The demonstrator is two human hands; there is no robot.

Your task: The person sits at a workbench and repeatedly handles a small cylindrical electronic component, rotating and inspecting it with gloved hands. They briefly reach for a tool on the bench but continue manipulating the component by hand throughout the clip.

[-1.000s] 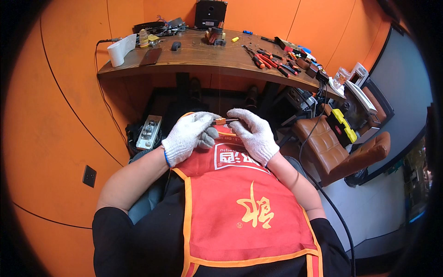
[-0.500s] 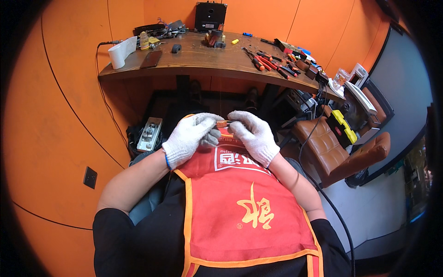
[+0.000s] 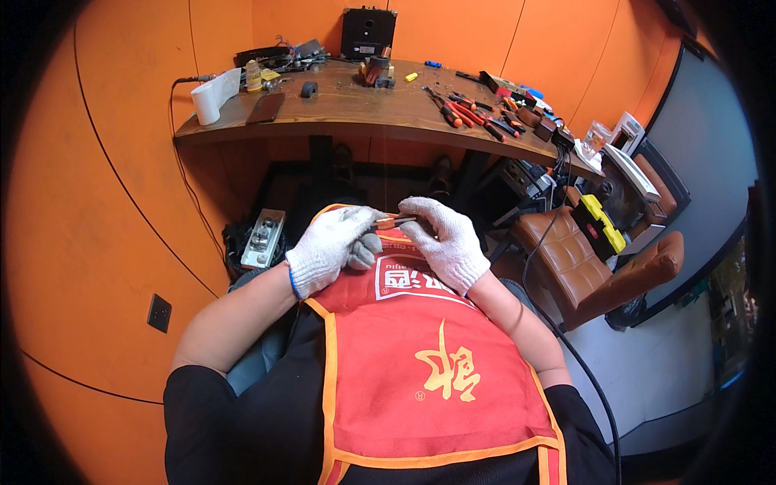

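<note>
Both my hands wear white knit gloves and meet over my lap, in front of the red apron point(image 3: 436, 364). Between them lies a small orange-and-dark piece point(image 3: 386, 223), its exact kind too small to make out. My left hand point(image 3: 327, 245) is closed, pinching its left end between thumb and fingers. At the other end, a thin dark tip runs into the bent fingers of my right hand point(image 3: 446, 246), which is closed on it. The gloves cover part of the piece.
Ahead stands a wooden table point(image 3: 323, 109) with red-handled pliers point(image 3: 473, 113), a white paper roll point(image 3: 208, 103), a small bottle point(image 3: 254, 76) and a black box point(image 3: 368, 34). To the right is a brown chair point(image 3: 558, 250) with a yellow-and-black case point(image 3: 600, 222). A metal device point(image 3: 263, 238) lies at lower left.
My hands have shifted slightly, and more of the orange-and-dark piece shows between them. It now tilts a little, and the fingers of my left hand have moved down a bit.
</note>
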